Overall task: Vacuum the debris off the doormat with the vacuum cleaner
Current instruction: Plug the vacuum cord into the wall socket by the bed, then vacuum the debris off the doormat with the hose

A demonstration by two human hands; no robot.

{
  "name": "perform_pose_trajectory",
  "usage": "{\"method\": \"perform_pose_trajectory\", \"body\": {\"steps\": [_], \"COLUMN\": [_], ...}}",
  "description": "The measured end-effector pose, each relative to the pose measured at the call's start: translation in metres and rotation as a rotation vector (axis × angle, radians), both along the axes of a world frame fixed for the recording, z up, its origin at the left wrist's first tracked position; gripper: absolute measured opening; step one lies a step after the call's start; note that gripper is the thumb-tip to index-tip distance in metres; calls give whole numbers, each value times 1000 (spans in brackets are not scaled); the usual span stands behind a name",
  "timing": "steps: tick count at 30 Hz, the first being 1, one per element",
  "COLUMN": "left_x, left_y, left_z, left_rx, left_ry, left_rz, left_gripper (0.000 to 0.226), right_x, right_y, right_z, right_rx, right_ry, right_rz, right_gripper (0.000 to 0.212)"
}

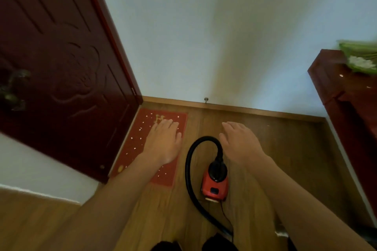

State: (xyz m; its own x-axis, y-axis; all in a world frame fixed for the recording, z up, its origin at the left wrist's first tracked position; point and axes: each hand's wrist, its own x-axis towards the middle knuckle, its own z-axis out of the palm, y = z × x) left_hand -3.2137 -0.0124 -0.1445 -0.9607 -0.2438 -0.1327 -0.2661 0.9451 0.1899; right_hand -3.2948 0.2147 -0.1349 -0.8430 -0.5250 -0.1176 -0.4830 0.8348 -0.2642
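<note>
Both hands are stretched out flat, palms down and fingers straight, holding nothing: the left hand [163,140] hovers over the right half of the doormat [134,142], the right hand [238,142] over the bare floor [275,159] beyond the vacuum cleaner [214,185]. Neither has taken up the machine, so the work looks not yet begun. The red mat lies against the foot of the door [61,67], its far end near the wall [224,47], with pale debris [140,128] scattered across it. The cleaner stands just off the mat's right edge, its black hose [188,161] looping back, handy to grab. Open floor lies rightward up to a dark cabinet [346,98]; door and wall hem the mat's other sides.
</note>
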Motion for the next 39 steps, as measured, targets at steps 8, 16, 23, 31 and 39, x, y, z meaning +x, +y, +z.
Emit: {"method": "perform_pose_trajectory", "body": {"steps": [8, 16, 23, 31, 39], "left_x": [-19, -39, -61, -64, -70], "left_y": [5, -8, -36, -37, -41], "left_z": [-54, -146, -291, -454, -569], "left_rx": [9, 48, 84, 179, 232], "left_ry": [-108, -233, -371, -482, -490], "left_rz": [90, 83, 103, 75, 5], "left_gripper": [56, 56, 55, 54, 51], "right_x": [-39, -62, -84, -91, -86], "right_y": [-1, -22, -39, -48, -67], "right_z": [-57, -141, -269, -433, -555], "right_rx": [27, 99, 187, 273, 345], "right_ry": [-64, -113, -225, -343, -406], "right_rz": [101, 154, 150, 171, 262], "right_gripper": [51, 45, 50, 48, 55]}}
